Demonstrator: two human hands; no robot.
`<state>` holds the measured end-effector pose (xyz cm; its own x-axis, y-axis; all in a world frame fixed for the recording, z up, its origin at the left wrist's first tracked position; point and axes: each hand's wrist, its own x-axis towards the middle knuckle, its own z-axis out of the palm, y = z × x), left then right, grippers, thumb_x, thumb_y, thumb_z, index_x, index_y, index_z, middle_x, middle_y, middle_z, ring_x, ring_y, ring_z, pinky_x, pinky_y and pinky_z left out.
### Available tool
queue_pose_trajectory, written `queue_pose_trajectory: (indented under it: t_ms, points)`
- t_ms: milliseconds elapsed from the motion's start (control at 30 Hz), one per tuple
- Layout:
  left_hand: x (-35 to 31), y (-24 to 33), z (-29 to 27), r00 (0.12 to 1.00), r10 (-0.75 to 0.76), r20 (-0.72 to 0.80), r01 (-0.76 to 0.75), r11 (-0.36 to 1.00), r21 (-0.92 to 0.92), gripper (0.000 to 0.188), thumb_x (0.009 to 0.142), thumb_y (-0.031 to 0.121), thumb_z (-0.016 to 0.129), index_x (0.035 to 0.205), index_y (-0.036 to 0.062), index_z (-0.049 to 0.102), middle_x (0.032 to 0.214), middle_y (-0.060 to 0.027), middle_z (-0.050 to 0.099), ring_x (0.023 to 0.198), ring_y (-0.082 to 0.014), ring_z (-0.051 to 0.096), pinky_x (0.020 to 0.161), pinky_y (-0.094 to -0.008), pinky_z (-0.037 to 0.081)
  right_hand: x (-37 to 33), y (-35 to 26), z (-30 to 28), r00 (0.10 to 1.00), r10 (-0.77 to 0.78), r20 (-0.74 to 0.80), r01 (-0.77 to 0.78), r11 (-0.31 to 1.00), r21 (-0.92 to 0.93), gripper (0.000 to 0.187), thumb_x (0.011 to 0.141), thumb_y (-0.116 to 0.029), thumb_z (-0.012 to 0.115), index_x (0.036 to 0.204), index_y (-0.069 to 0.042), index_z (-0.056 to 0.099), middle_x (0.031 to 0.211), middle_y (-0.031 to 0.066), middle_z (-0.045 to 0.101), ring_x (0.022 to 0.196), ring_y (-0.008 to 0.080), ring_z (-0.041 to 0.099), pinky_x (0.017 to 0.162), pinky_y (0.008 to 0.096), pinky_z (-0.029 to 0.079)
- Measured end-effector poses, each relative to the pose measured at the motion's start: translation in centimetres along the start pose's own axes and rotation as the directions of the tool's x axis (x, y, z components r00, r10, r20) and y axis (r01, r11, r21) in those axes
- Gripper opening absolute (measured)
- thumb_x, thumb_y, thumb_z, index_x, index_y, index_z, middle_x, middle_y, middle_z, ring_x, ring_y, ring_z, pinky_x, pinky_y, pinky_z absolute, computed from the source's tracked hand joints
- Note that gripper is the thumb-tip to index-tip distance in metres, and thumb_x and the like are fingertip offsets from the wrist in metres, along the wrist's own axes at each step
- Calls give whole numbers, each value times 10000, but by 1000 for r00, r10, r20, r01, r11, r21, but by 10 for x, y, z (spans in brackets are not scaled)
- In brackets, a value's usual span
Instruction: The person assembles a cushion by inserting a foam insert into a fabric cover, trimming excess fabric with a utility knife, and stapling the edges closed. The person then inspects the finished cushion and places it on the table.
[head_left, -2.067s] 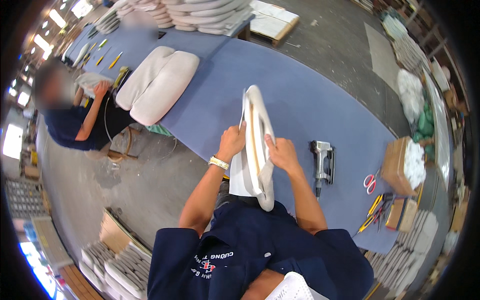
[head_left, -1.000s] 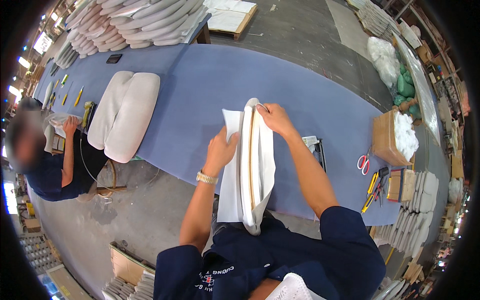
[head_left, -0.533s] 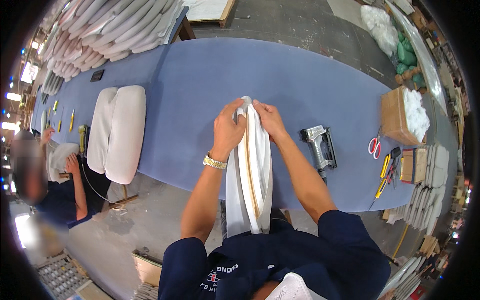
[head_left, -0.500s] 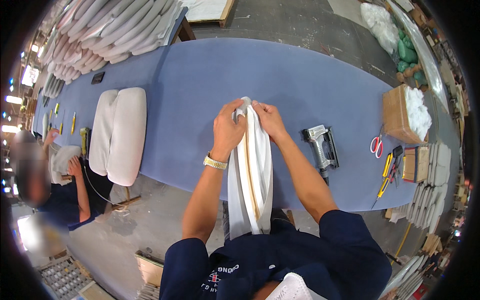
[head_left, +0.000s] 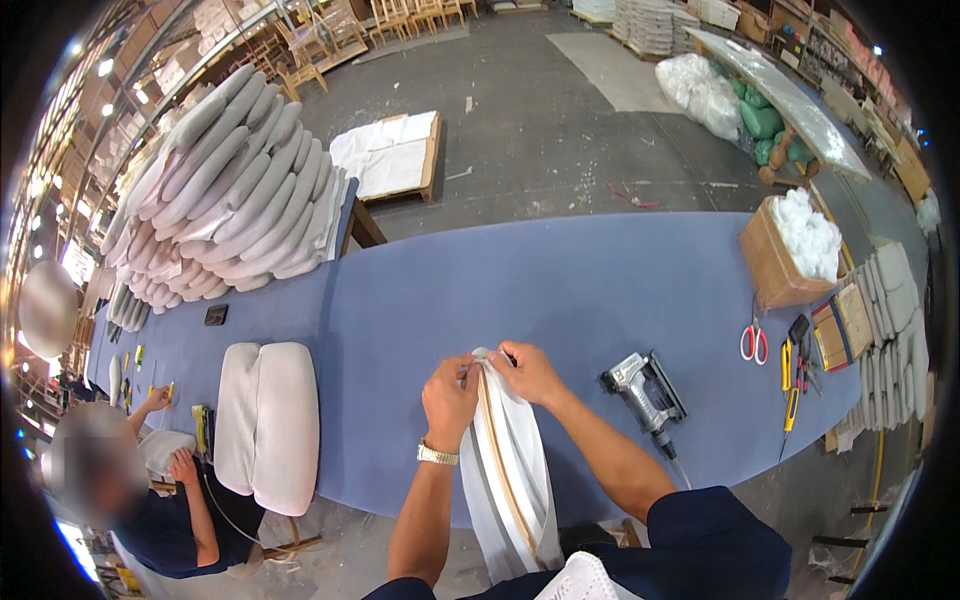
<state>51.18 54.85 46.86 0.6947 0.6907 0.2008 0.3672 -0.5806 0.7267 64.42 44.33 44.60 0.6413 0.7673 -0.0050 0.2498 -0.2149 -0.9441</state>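
Note:
A long strip of white and light grey fabric (head_left: 527, 450), with a tan band along its length, hangs from my hands toward my body. My left hand (head_left: 449, 402) pinches its far end on the left side. On the right side of that same end, my right hand (head_left: 530, 372) grips the cloth with bent fingers. Both hands are close together above the blue table (head_left: 420, 290). To the right lies a silver staple gun (head_left: 640, 395) with a hose, apart from my hand.
Left of me lies a padded grey cushion (head_left: 285, 430), and a co-worker's hand (head_left: 183, 466) is beyond it. Cushions (head_left: 240, 190) are piled at the far left. At right are red-handled scissors (head_left: 753, 343), yellow cutters (head_left: 790, 400) and a cardboard box (head_left: 775, 265) of white stuffing.
The view has tilted up, so the table and hands sit lower in the picture and more floor shows. Both hands still hold the fabric's end, with the fingers slightly shifted.

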Motion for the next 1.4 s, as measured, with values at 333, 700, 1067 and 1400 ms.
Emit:
queue_pose_trajectory:
  t_ms: [333,700,1067,1400]
  points:
    - [1,-12,9,1000,23,15,-20,984,-179,193,947,186,711,1085,55,742,1206,-86,732,893,-248,745,743,-351,584,2,-7,-12,989,71,130,-58,993,-100,470,998,-443,596,834,-13,691,661,159,636,599,275,585,595,426,449]
    - [-3,-4,20,994,-99,37,105,913,-394,212,975,153,664,1132,40,750,1309,-130,694,1163,-303,667,996,-409,512,0,-10,-4,987,94,130,-69,980,-189,562,1019,-532,525,883,-29,735,665,187,641,662,357,654,622,463,459]
    - [-21,-5,36,975,-199,97,205,651,-731,140,1038,85,579,959,-8,648,1116,-144,730,1333,-318,572,1073,-429,453,-27,-38,-6,960,-203,192,265,878,-399,451,1054,-403,525,819,-48,672,675,142,661,610,394,645,513,471,456]
    - [-33,-16,47,985,-161,-55,40,536,-844,196,1031,141,627,878,19,637,1031,-100,734,1330,-345,570,1080,-466,450,-49,-32,8,972,-153,180,216,882,-419,408,1024,-314,592,701,-69,548,633,108,624,527,339,589,461,442,407]
